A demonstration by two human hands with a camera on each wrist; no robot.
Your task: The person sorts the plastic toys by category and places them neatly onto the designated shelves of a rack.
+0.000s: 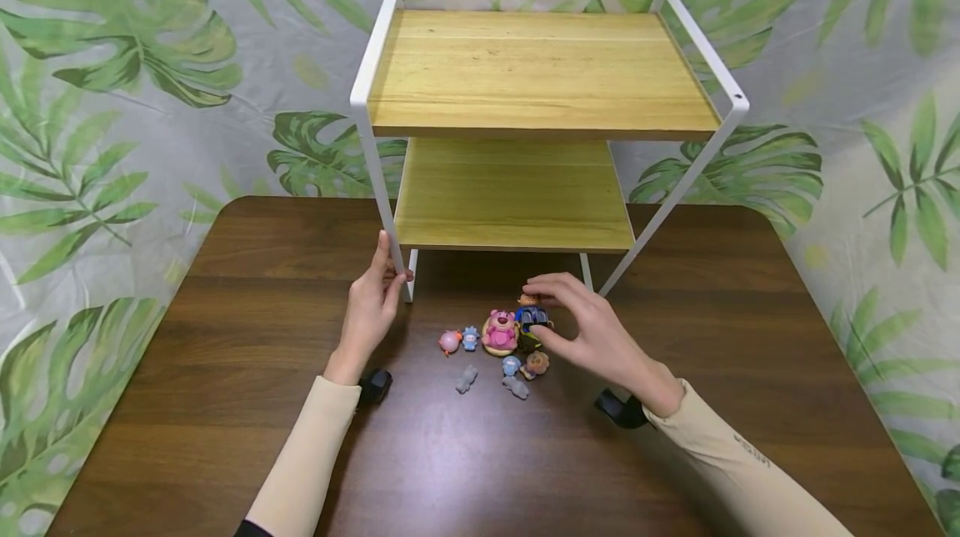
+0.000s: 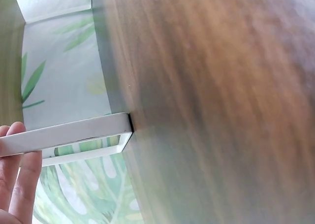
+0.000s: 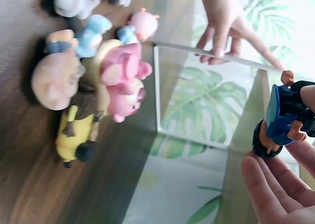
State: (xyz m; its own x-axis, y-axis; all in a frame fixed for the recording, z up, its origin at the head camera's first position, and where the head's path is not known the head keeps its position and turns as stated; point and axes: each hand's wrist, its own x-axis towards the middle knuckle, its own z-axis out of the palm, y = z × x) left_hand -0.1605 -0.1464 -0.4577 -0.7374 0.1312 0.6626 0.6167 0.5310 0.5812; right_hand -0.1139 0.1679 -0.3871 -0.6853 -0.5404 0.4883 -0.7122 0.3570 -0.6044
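Note:
My left hand [image 1: 367, 308] grips the white front left leg [image 1: 380, 187] of a two-tier shelf near its foot; in the left wrist view its fingers [image 2: 27, 179] lie behind the bar. In my right hand [image 1: 603, 337] a small figurine [image 3: 280, 111] in blue and black, with dark hair, is pinched between thumb and fingers, head tilted down in the right wrist view. It is above the toy cluster on the table. Close by are a pink bear figure [image 1: 501, 330] and a yellow-and-black figure [image 3: 74, 135].
The shelf has a wooden top board [image 1: 540, 70] and a lower board [image 1: 513, 195] on white frames. Several other small toys, including a pink round one [image 1: 450, 342] and a grey one [image 1: 467, 378], lie on the brown table [image 1: 247, 337]. A leaf-patterned cloth [image 1: 150, 103] hangs behind.

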